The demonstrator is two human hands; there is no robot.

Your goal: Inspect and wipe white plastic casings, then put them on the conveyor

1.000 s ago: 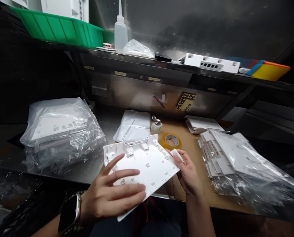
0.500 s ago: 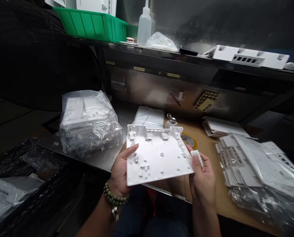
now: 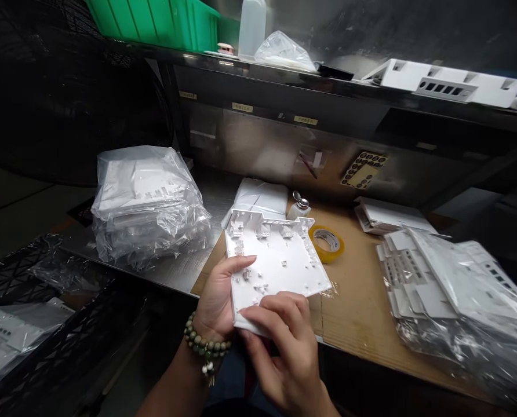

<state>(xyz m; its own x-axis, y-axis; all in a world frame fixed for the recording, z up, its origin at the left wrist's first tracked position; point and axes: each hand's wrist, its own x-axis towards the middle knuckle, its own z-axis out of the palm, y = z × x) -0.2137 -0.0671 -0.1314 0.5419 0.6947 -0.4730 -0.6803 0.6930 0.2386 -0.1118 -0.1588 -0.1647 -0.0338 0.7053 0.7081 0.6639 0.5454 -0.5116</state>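
A white moulded plastic cover, its inner side with clips and small posts facing up, is tilted in front of me. My left hand grips its left edge, thumb on the inner face, fingers underneath. At the near left corner, my right hand pinches the near edge, index finger above and thumb below. The small white pad seen in this hand earlier is hidden by the fingers. Behind the cover stand a dispenser bottle with a metal top and a roll of yellow tape.
Bagged white parts stand left and right. White panels lie at the back right. Overhead, a shelf holds a green bin, a clear bottle and a white housing. A black crate is at lower left.
My right hand has moved left from the cover's right side to its near left corner. The white pad it held has gone out of sight. My left hand keeps its grip.
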